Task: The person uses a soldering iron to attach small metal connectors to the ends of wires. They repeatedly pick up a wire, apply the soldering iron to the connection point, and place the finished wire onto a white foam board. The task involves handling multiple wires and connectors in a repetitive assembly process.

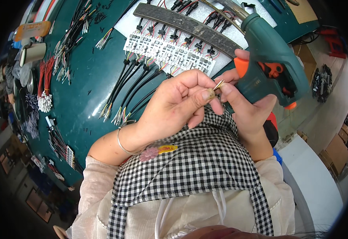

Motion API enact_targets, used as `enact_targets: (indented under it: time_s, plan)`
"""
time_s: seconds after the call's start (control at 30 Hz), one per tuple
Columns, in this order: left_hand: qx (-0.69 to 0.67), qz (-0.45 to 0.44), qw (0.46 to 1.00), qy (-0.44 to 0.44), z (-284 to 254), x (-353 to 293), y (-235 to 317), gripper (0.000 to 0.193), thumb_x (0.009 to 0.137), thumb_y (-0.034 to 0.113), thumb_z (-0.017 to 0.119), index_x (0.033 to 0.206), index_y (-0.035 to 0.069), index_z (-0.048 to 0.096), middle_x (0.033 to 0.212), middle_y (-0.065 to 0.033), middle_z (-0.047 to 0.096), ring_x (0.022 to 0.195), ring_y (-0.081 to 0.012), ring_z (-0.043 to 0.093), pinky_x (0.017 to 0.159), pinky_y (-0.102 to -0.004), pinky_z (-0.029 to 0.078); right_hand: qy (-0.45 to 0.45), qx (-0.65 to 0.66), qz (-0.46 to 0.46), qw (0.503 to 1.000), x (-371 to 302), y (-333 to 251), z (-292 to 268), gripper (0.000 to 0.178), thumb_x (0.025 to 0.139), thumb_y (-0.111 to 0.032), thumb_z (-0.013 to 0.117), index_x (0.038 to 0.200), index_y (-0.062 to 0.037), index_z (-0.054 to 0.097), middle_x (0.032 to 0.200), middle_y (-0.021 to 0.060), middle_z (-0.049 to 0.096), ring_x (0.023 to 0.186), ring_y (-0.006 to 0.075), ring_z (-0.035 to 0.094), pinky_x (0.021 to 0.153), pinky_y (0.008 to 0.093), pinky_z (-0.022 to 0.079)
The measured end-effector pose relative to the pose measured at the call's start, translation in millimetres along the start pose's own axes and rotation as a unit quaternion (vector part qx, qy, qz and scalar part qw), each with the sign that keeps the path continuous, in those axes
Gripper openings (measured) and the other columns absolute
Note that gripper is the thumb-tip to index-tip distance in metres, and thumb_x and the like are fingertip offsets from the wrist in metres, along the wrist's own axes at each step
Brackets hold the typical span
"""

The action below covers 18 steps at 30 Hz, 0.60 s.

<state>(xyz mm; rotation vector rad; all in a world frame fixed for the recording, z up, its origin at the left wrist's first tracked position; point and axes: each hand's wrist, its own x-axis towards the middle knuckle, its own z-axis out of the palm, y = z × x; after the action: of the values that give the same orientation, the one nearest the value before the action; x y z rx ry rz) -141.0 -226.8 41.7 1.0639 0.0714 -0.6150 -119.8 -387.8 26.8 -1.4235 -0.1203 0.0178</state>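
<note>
Wires jut from clamped left fingers toward right fingers, whose grip I cannot tell.

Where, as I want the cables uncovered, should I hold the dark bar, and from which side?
Probably pinch the dark bar across its narrow width at the left end, coming from the left: it is long and slim, crosses the cables, and in this view the gun and right hand crowd its right end.

Brown cardboard boxes sit at far right.
</note>
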Motion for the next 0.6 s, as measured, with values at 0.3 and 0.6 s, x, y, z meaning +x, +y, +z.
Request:
enact_targets:
  time_s: [0.3, 0.6]
  plan:
    - [-0.073, -0.023, 0.996, -0.036, -1.7, -0.7, -0.3, 0.023, 0.097, 0.022, 0.042, 0.100, 0.001, 0.049, 0.081, -0.0182, 0.064, 0.042, -0.0067, 0.041, 0.039, -0.0178, 0.031, -0.018, 0.065, 0.055, 0.996, 2.2, -5.6, -3.6, 0.051, 0.073, 0.009, 0.055, 0.122, 0.0103, 0.039, 0.081, 0.0184, 0.062, 0.062, 0.0134, 0.059, 0.052, 0.0209, 0.048]
    - [-0.043, -0.026, 0.999, -0.015, 1.3, -2.3, 2.9, 0.020, 0.097, 0.021, 0.042, 0.100, 0.002, 0.048, 0.079, -0.0184, 0.064, 0.041, -0.0051, 0.038, 0.038, -0.0172, 0.028, -0.018, 0.085, 0.002, 0.996, 3.3, -0.2, -2.9, 0.055, 0.071, 0.012, 0.060, 0.121, 0.0118, 0.038, 0.101, 0.0213, 0.056, 0.066, 0.0156, 0.060, 0.051, 0.0216, 0.049]
